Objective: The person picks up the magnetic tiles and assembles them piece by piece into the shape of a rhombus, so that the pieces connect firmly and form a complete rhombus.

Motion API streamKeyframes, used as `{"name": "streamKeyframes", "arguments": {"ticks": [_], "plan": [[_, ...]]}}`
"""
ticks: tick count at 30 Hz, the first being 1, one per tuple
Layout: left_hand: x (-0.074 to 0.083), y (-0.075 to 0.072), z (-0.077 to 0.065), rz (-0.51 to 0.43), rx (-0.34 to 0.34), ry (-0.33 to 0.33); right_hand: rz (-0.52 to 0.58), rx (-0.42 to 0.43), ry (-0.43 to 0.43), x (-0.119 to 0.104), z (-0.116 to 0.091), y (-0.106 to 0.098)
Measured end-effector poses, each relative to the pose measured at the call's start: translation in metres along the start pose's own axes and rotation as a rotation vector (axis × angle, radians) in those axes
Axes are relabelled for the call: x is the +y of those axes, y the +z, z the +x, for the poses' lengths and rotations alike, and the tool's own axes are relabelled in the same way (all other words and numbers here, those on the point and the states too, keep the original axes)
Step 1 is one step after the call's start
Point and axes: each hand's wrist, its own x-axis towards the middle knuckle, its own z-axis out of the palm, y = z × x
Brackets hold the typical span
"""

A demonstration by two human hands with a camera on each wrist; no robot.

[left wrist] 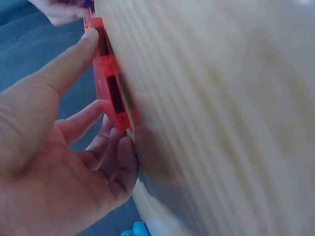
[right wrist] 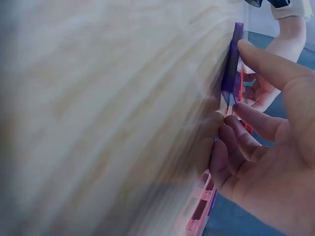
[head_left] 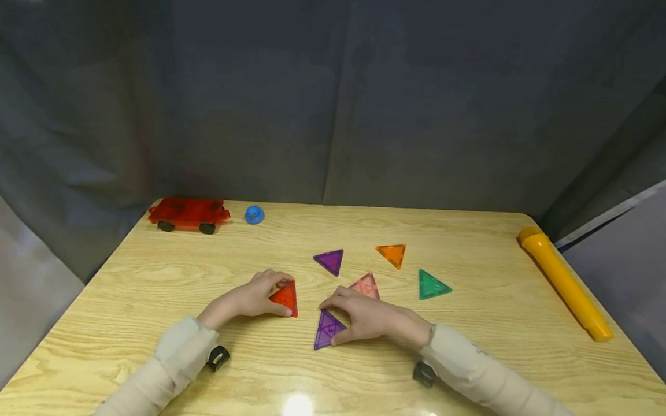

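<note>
A red translucent triangle tile (head_left: pixel 288 299) lies on the wooden table, pinched at its corners by the thumb and fingers of my left hand (head_left: pixel 250 299). To the right of it, my right hand (head_left: pixel 372 318) holds a purple triangle tile (head_left: pixel 326 331) the same way, thumb at one corner and index finger at another. A gap separates the two tiles. In the left wrist view, dark strips show in the edge of the red tile (left wrist: pixel 109 73). The purple tile (right wrist: pixel 233 64) appears edge-on in the right wrist view. Partly behind my right hand is a pink triangle tile (head_left: pixel 368 285).
Farther back lie another purple triangle (head_left: pixel 330 262), an orange triangle (head_left: pixel 393 254) and a green triangle (head_left: pixel 432 286). At the back left stand a red toy car (head_left: pixel 189 213) and a blue toy duck (head_left: pixel 254 214). A yellow-orange tube (head_left: pixel 567 283) lies along the right edge.
</note>
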Motion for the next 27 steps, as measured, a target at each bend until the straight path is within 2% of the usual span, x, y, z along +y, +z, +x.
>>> {"name": "streamKeyframes", "arguments": {"ticks": [7, 14, 17, 22, 27], "plan": [[0.013, 0.006, -0.007, -0.064, 0.003, -0.003, 0.114, 0.018, 0.005, 0.002, -0.001, 0.000], [0.028, 0.015, -0.010, -0.088, 0.003, -0.007, 0.105, 0.072, 0.019, 0.002, -0.002, 0.001], [0.034, 0.019, -0.010, -0.097, -0.013, 0.013, 0.110, 0.091, 0.015, 0.003, -0.001, 0.002], [0.039, 0.026, -0.009, -0.097, -0.053, 0.048, 0.094, 0.086, 0.009, 0.004, 0.000, 0.003], [0.039, 0.029, -0.008, -0.082, -0.061, 0.063, 0.073, 0.076, 0.013, 0.004, 0.000, 0.003]]}}
